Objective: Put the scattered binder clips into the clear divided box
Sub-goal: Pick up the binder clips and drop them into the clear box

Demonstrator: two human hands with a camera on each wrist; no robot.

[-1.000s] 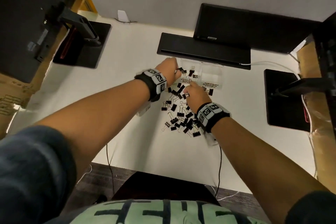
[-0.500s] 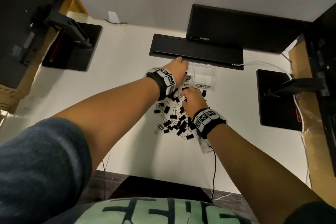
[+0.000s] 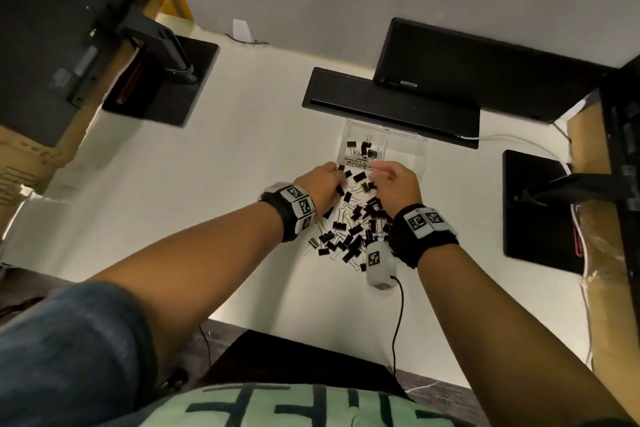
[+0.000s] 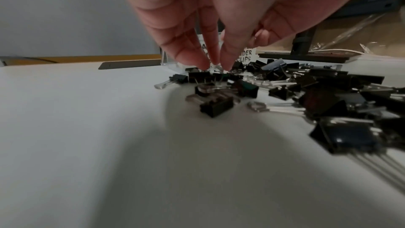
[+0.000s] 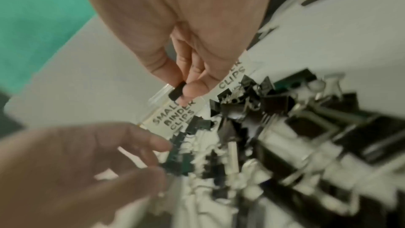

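Note:
Several black binder clips (image 3: 353, 229) lie in a heap on the white table, and the left wrist view shows the heap (image 4: 306, 89) close up. Beyond the heap stands the clear divided box (image 3: 405, 149) with a few clips in its left compartment. My left hand (image 3: 337, 180) reaches down at the heap's far-left edge. Its fingertips (image 4: 203, 66) close round a small clip lying on the table. My right hand (image 5: 184, 91) pinches a small black clip (image 5: 175, 93) between thumb and fingers, just above the box's label (image 5: 173, 115) reading "SMALL BINDER CLIPS".
A flat black bar (image 3: 391, 104) lies right behind the box, with a dark monitor (image 3: 485, 69) above it. Black stand bases sit at the left (image 3: 162, 80) and right (image 3: 536, 208). A white cable (image 3: 512, 139) runs off to the right.
My left hand has come back from the box to the heap's far edge. My right hand has lifted off the heap toward the box front with a small clip.

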